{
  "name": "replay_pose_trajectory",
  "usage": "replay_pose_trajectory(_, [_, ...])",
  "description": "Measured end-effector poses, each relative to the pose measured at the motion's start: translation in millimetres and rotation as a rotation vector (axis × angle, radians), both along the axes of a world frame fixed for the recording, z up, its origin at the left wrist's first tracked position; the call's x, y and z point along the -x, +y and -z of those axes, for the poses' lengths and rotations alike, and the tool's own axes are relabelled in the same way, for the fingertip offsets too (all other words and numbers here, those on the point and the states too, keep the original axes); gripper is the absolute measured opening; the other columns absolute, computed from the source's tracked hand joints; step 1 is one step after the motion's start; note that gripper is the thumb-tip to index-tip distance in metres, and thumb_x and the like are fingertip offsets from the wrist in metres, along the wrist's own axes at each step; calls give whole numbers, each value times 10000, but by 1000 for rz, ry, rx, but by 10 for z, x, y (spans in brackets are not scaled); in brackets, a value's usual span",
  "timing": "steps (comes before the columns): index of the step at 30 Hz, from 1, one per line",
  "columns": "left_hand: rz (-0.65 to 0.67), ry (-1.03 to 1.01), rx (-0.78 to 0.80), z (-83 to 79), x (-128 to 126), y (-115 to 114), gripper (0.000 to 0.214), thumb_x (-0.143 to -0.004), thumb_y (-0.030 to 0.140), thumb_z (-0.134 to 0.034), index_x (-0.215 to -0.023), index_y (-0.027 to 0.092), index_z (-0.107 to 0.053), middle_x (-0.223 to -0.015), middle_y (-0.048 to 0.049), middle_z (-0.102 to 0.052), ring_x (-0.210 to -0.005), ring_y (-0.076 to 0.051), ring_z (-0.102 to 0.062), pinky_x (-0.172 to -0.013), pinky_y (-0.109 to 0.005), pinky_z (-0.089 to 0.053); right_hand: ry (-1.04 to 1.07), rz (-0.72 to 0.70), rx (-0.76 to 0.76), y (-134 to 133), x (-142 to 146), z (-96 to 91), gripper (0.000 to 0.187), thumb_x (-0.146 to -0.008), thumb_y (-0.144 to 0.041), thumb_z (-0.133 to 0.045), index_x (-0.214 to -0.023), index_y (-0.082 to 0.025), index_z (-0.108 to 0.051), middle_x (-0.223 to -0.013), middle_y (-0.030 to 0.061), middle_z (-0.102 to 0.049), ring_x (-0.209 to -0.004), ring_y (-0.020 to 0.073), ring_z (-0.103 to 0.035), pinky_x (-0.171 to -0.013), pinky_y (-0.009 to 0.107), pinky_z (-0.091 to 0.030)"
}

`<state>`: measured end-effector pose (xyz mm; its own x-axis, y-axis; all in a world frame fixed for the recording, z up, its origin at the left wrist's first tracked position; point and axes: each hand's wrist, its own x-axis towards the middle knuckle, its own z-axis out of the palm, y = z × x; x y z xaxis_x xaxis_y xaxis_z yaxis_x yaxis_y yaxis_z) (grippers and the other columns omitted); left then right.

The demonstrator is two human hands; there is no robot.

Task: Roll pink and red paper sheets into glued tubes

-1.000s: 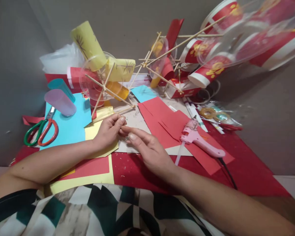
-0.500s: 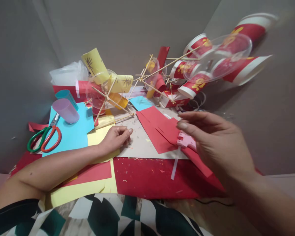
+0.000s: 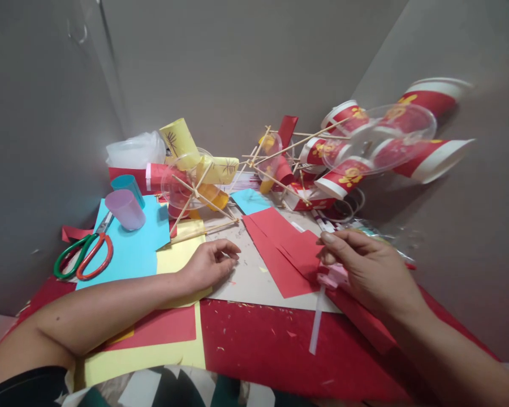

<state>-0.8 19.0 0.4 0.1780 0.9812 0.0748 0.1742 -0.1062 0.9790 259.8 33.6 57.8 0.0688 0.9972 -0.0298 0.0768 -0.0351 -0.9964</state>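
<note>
Towards the table's [image 3: 254,350] right edge I had the right hand [image 3: 373,271] in front of the pink glue gun [image 3: 332,277], fingertips nearly together; I couldn't tell whether they gripped anything. The left hand [image 3: 207,265], loosely open, was over the grey board [image 3: 237,285]. Beyond, I saw scissors [image 3: 82,254] near the left edge, 2 tumblers [image 3: 126,211] and stick frames [image 3: 195,193] towards the far edge.

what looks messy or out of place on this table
Mainly litter: small scraps lie scattered over the red tablecloth, and a few more dot the grey board beside the left hand. They look like untidied offcuts. Nothing else clearly stands out.
</note>
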Motion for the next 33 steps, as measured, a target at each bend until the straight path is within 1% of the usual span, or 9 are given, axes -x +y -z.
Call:
replay_pose_trajectory(3, [1,32,-13,10,8,-1,277,-721,84,-564,-959,175,-671,-876,-34,-697,-747,-133,-591,-682,-271,-471,-96,11,-40,24,16,-86,390,-719,-553,-774,-593,-217,-623,-608,9,-555,-489,108,-458,-424,235,-410])
replay_pose_trajectory(6, [11,54,-23,-2,13,-4,310,-721,62,-536,-973,175,-677,-848,-22,-681,-730,-129,-579,-666,-263,-461,-209,50,-92,72,-13,-133,428,-716,-578,-764,-566,-207,-613,-587,21,-576,-540,113,-485,-485,222,-411])
replay_pose_trajectory(12, [30,77,-34,-13,21,21,310,-730,62,-529,-980,168,-679,-821,-23,-666,-706,-127,-559,-647,-263,-445,-291,32,-51,195,-147,-69,309,-717,-503,-764,-710,-206,-678,-685,22,-644,-622,139,-566,-627,287,-452])
replay_pose_trajectory(14, [41,75,-27,-15,20,28,300,-735,73,-536,-986,164,-673,-832,-27,-663,-717,-129,-557,-660,-267,-445,-348,24,-33,226,-169,-63,310,-712,-505,-748,-742,-205,-677,-715,22,-657,-643,152,-585,-635,305,-439])
replay_pose_trajectory(17, [64,70,-1,-33,16,31,291,-736,73,-543,-987,160,-662,-831,-22,-648,-721,-127,-544,-673,-270,-440,-491,15,-116,279,-182,-89,315,-708,-516,-690,-701,-203,-658,-695,19,-663,-659,157,-580,-647,308,-440])
replay_pose_trajectory(21, [61,82,9,-69,18,45,269,-775,93,-559,-1014,163,-662,-849,-18,-644,-748,-124,-548,-693,-270,-429,-552,-3,-130,394,-234,-107,193,-727,-391,-661,-723,-199,-675,-735,35,-696,-662,163,-597,-646,315,-456])
replay_pose_trajectory(25, [63,123,12,-82,23,66,193,-823,169,-612,-1005,173,-675,-853,-18,-659,-757,-127,-557,-703,-274,-432,-610,-16,-126,492,-282,-94,143,-758,-342,-664,-748,-200,-685,-724,26,-683,-634,152,-589,-617,308,-452])
replay_pose_trajectory(29, [59,97,61,-93,5,68,175,-855,280,-652,-990,173,-681,-901,-46,-706,-819,-148,-613,-750,-289,-456,-679,-83,-58,513,-265,-66,157,-792,-338,-655,-786,-182,-677,-705,28,-657,-577,143,-568,-577,310,-446])
replay_pose_trajectory(33, [78,140,68,-135,-7,63,188,-862,312,-642,-965,165,-695,-907,-65,-730,-823,-159,-630,-750,-294,-467,-858,-274,-98,445,-209,11,182,-833,-350,-619,-826,-180,-684,-784,55,-693,-687,178,-621,-663,337,-466])
